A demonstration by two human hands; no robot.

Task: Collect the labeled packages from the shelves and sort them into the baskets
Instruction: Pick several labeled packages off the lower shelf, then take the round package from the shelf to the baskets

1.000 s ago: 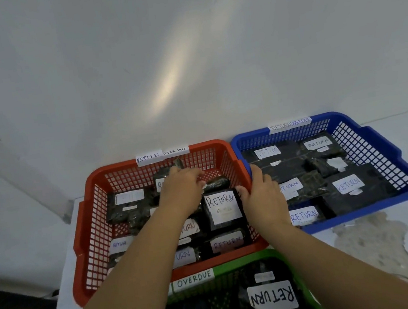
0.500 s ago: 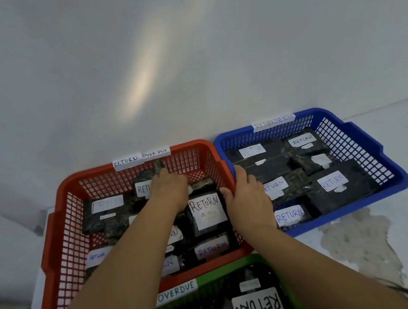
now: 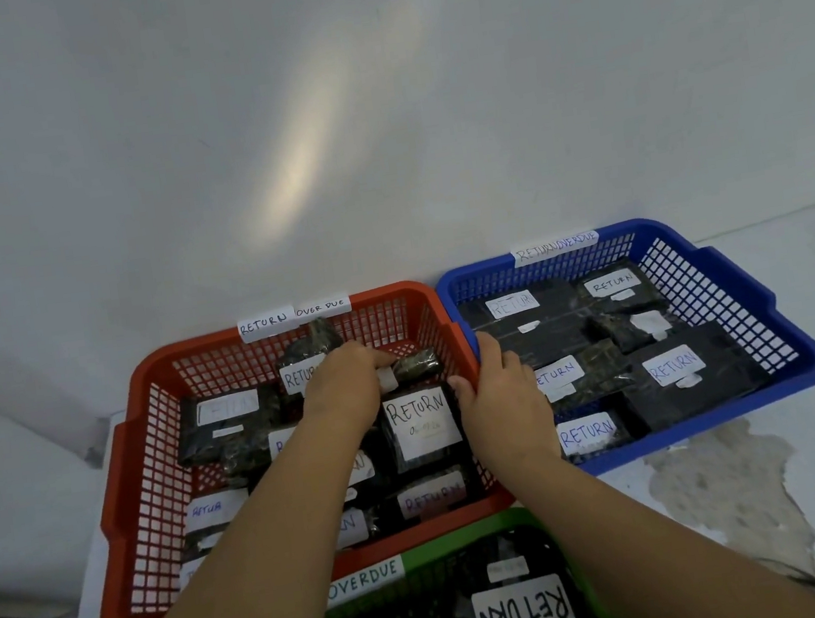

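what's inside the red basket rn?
The red basket holds dark wrapped packages with white RETURN labels. The left hand reaches among them, hiding what lies beneath it and the forearm; the total count is unclear.

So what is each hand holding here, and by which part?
Left hand grips a small dark package by its near end; right hand holds the red basket by its right rim.

Red basket [image 3: 130, 501] tag reads "RETURN OVERDUE", green basket [image 3: 440, 537] tag "OVERDUE", packages [image 3: 423, 426] labelled "RETURN".
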